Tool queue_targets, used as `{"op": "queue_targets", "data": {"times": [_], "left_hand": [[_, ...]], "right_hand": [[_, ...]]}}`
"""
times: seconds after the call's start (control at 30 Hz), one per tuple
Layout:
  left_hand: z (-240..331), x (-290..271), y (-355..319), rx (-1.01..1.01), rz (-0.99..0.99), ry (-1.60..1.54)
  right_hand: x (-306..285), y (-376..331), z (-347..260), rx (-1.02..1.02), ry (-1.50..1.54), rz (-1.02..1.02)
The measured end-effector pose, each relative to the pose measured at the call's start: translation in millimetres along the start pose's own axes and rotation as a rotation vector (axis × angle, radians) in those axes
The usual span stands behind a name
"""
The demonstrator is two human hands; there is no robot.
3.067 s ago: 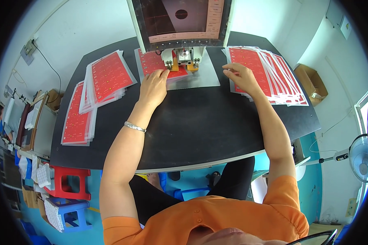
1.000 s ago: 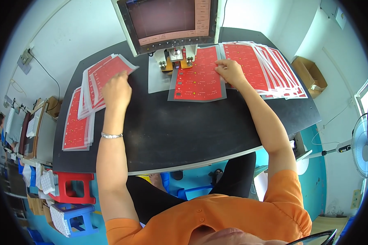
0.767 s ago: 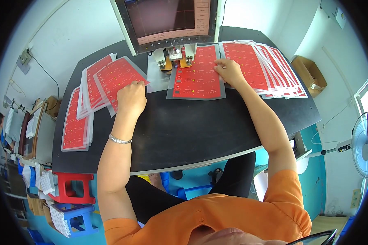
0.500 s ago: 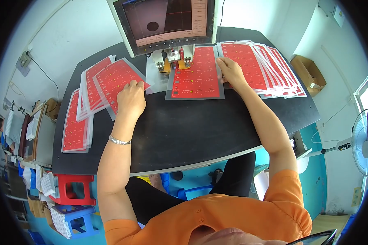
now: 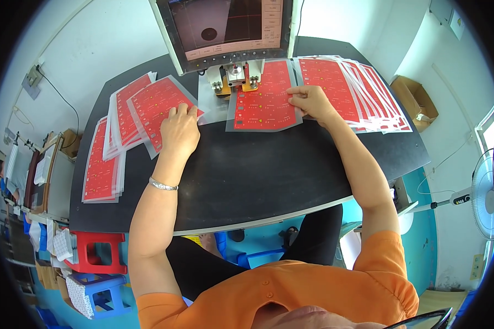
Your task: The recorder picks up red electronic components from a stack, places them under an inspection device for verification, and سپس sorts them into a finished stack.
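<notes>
A red printed sheet with a clear border (image 5: 264,101) lies at the middle of the table, its far left part under a small machine head (image 5: 236,75). My right hand (image 5: 314,103) pinches this sheet by its right edge, and its near right corner looks bent. On the left, my left hand (image 5: 179,130) rests with its fingers lightly spread on another red sheet (image 5: 158,104). That sheet lies tilted on top of more red sheets (image 5: 127,118). What is under my left palm is hidden.
A monitor (image 5: 225,30) stands above the machine head. Fanned red sheets (image 5: 326,82) cover the table's right side, and another pile (image 5: 100,170) lies at the near left. The black table (image 5: 241,181) curves around me. A cardboard box (image 5: 413,101) and a fan (image 5: 484,192) are at the right.
My right hand has moved slightly left onto the middle sheet's edge, and the sheet has shifted a little right and away. My left hand's fingers have spread slightly. The monitor picture has changed.
</notes>
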State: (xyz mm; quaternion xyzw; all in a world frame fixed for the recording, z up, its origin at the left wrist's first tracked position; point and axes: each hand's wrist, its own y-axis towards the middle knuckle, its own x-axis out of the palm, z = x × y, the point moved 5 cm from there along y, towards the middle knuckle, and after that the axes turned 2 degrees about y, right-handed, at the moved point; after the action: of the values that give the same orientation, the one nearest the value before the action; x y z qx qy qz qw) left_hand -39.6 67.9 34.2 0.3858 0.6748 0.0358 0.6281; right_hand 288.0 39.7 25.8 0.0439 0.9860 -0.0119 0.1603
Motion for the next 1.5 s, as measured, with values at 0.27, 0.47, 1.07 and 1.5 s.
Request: {"op": "queue_targets", "data": {"times": [0.27, 0.47, 1.07, 1.5], "left_hand": [[34.2, -7.8, -2.6, 0.018, -0.149, -0.087], [32.8, -11.1, -5.3, 0.040, -0.131, -0.080], [55.2, -19.8, -11.9, 0.118, -0.077, -0.177], [112.3, -60.7, -38.6, 0.351, -0.091, -0.245]], "right_hand": [[-0.7, 18.2, -0.2, -0.240, -0.388, 0.321], [0.5, 23.7, 4.3, -0.274, -0.380, 0.347], [-3.5, 25.0, 9.3, -0.340, -0.454, 0.394], [-107.4, -0.9, 5.9, -0.109, -1.044, 0.482]]}}
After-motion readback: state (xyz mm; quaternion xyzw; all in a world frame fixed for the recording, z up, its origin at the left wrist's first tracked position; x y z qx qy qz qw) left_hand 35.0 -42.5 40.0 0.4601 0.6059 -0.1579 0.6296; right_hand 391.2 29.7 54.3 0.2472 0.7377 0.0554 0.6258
